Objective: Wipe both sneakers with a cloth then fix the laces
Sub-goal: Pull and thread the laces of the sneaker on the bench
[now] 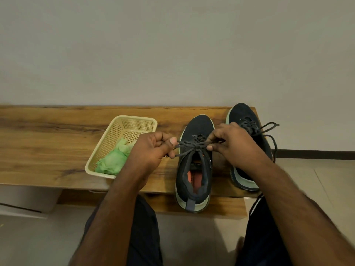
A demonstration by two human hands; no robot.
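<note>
A long wooden bench with a warm, streaked grain (pixel 48 143) runs along a plain wall, and everything sits toward its right half. The dark knit sneaker with a pale rubber sole (pixel 195 166) stands between the two hands, its long axis running from the heel at the near edge to the toe by the wall. The second dark sneaker (pixel 247 120) is to its right and a little farther back, with laces that look tied and loops spilling right. To the left, the cream perforated plastic basket (pixel 123 123) holds the crumpled green cloth (pixel 113 160), so the wiping looks finished and the lacing is in hand. The thin dark round laces (pixel 194 145) stretch sideways across the near shoe's throat, at right angles to its length. The left hand (pixel 151 148) has its fingers curled, thumb pressing one lace end at the shoe's left side; the right hand (pixel 230 143) pinches the other strand just right of the crossing. Both hands are about equally near, so the knot probably tightens by pulling outward.
</note>
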